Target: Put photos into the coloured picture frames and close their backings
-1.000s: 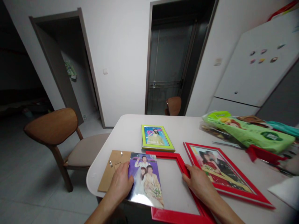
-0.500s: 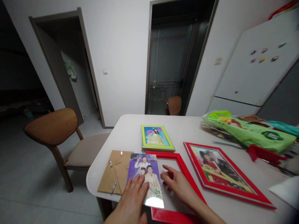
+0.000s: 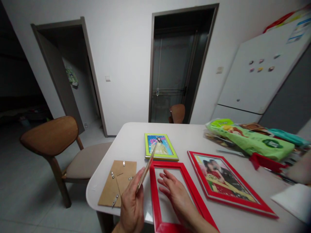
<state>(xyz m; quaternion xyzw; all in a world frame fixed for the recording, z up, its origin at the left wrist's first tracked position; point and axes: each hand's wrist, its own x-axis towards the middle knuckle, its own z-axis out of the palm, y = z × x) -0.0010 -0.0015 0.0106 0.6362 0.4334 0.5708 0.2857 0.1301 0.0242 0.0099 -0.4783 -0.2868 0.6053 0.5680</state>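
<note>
A photo point(image 3: 147, 170) stands tilted up nearly edge-on, so its picture is hidden. My left hand point(image 3: 132, 200) is closed on its lower left side. My right hand point(image 3: 176, 195) is open, fingers spread, over the opening of a red picture frame point(image 3: 155, 194), apart from the photo. That frame has no picture in it and lies at the table's front. Left of my left hand lies a brown backing board point(image 3: 109, 191) with metal clips.
A green-framed picture point(image 3: 159, 147) lies beyond the red frame. To the right is a red-framed picture point(image 3: 224, 181), with a green packet point(image 3: 257, 137), a red object point(image 3: 267, 161) and white paper point(image 3: 291, 200) farther over. A wooden chair point(image 3: 51, 136) stands left of the table point(image 3: 187, 136).
The photo lay flat under my left hand and is now lifted and turned on edge in it. The empty red frame's left side is uncovered. My right hand has moved slightly left.
</note>
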